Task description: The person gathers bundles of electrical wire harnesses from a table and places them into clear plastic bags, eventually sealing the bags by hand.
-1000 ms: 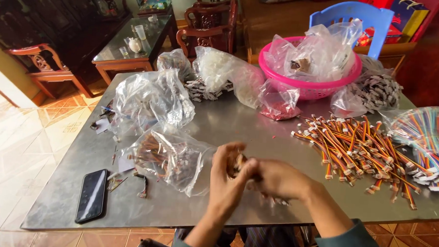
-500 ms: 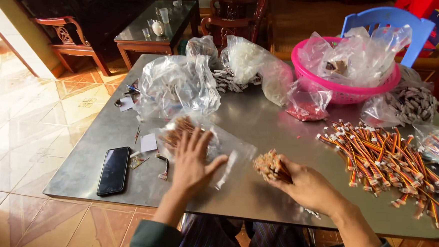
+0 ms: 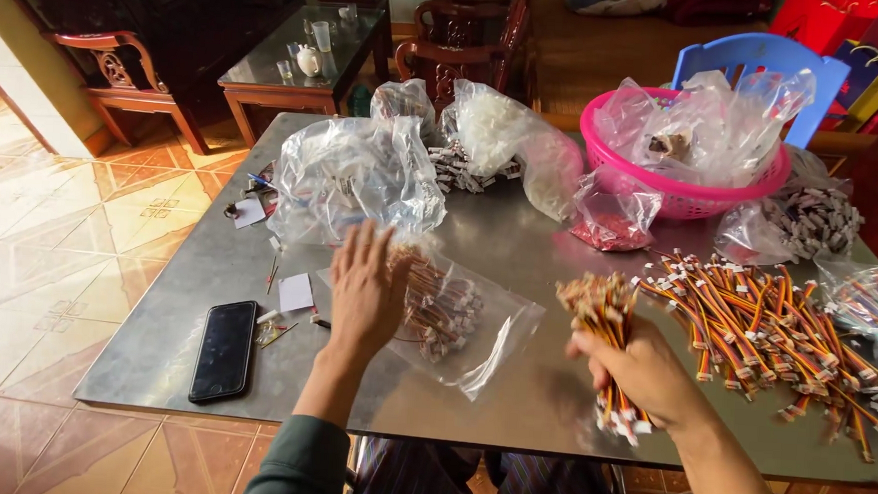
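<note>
The right hand point(image 3: 643, 373) is clenched around a bundle of short striped cables point(image 3: 606, 346), gripping it at mid-length so that the connector ends fan out above the fist and more white plugs stick out below the palm, near the front edge of the steel table point(image 3: 549, 253). The left hand point(image 3: 365, 291) is released, fingers spread flat and pressing down on the left end of a clear plastic bag point(image 3: 455, 318) that lies on the table between the two hands; inside the bag is a clump of the same kind of cables with pale connectors. Just right of the held bundle, a loose heap of orange, red and yellow cables point(image 3: 755, 329) is spread over the tabletop, and at the far right edge another clear bag of coloured wires point(image 3: 877, 305) is partly cut off by the frame. Beyond the left hand sits a large crumpled clear bag point(image 3: 357, 178), and farther back lie more bags with small white parts. A pink plastic basket point(image 3: 677, 189) stuffed with clear bags stands at the far right side of the table, with a small bag of red pieces point(image 3: 611, 221) in front of it. A black phone point(image 3: 224, 349) lies face up near the left front corner, with scraps of paper beside it.
</note>
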